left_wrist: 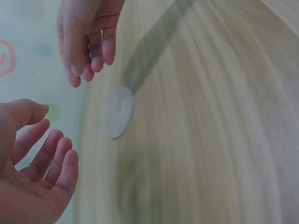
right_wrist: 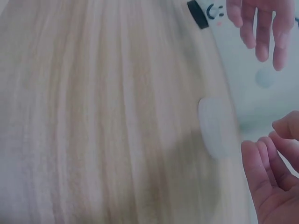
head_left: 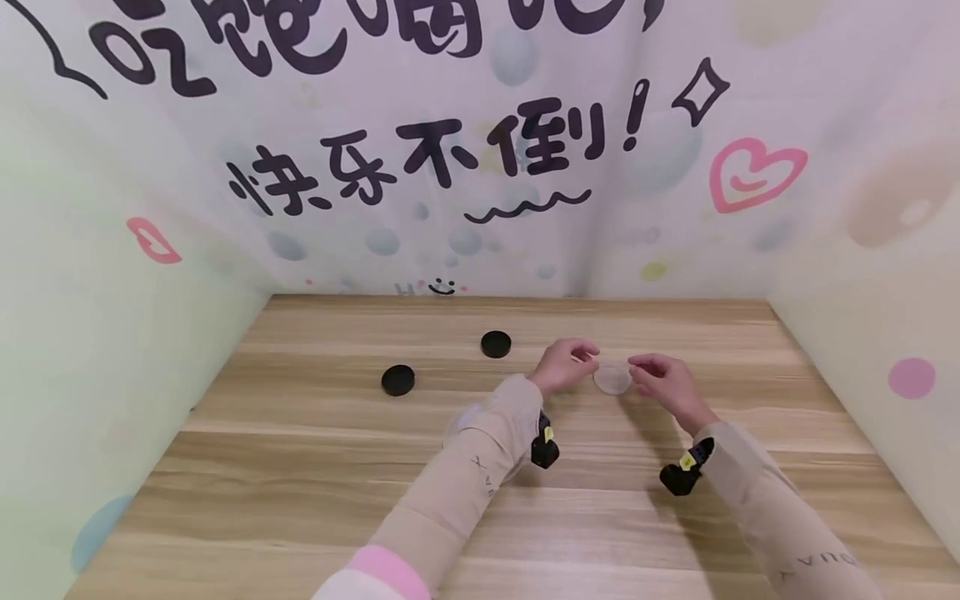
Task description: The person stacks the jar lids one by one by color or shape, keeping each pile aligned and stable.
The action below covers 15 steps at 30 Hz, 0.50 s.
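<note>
A clear, whitish round disc (head_left: 612, 380) lies flat on the wooden table between the two hands. To its left is my left hand (head_left: 564, 365), and my right hand (head_left: 664, 385) is on its right. In the left wrist view, the fingers of the left hand (left_wrist: 39, 170) are loosely bent, apart from the disc (left_wrist: 120, 112). The right wrist view shows the right hand (right_wrist: 275, 175) with its thumb near its fingers and nothing between them. The disc (right_wrist: 215, 128) stands clear of that hand too.
Two black round discs lie farther left, one black disc (head_left: 496, 344) toward the back and another black disc (head_left: 398, 380) nearer. A transparent object (head_left: 459, 421) is partly hidden under the left forearm. Printed curtain walls (head_left: 420, 242) border the table (head_left: 285, 467).
</note>
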Each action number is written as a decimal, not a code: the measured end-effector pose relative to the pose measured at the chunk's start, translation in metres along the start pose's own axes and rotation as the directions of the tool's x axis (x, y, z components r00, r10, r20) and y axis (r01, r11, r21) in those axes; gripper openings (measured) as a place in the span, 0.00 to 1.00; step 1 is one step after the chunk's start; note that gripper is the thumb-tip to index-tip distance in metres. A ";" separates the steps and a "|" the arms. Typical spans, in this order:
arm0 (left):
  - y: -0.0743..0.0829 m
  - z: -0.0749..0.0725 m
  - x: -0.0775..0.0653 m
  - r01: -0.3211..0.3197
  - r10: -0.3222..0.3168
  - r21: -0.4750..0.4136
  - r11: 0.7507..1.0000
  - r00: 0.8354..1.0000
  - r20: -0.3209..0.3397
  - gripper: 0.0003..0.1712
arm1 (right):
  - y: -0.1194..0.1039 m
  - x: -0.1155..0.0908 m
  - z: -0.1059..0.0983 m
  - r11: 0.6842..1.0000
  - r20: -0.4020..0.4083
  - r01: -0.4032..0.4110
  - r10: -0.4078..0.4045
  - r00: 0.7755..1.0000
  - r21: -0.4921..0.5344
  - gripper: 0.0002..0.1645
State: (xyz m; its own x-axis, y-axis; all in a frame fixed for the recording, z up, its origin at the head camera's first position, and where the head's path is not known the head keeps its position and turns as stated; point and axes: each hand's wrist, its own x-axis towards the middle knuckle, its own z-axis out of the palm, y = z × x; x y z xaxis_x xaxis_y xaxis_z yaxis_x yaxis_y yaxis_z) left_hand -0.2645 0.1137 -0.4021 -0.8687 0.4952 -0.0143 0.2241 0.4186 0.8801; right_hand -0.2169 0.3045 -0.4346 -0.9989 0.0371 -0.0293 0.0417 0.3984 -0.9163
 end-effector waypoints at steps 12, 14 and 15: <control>-0.072 0.061 0.033 0.072 -0.092 -0.146 0.987 0.986 -0.137 0.22 | 0.021 0.018 0.007 0.995 -0.075 -0.080 0.076 0.994 -0.061 0.23; -0.065 0.062 0.024 0.093 -0.122 -0.170 0.981 0.978 -0.172 0.22 | 0.024 0.020 0.007 0.992 -0.069 -0.098 0.093 0.993 -0.077 0.23; -0.054 0.059 0.015 0.137 -0.171 -0.197 0.971 0.971 -0.167 0.22 | 0.024 0.021 0.006 0.991 -0.066 -0.104 0.098 0.993 -0.081 0.23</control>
State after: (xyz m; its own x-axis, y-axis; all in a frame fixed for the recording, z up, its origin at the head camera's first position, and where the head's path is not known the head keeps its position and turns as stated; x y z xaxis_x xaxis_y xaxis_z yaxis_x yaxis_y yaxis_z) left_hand -0.2637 0.1434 -0.4772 -0.9556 0.2820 -0.0851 0.0116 0.3247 0.9457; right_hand -0.2368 0.3090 -0.4601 -0.9863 0.1364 -0.0928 0.1466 0.4655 -0.8728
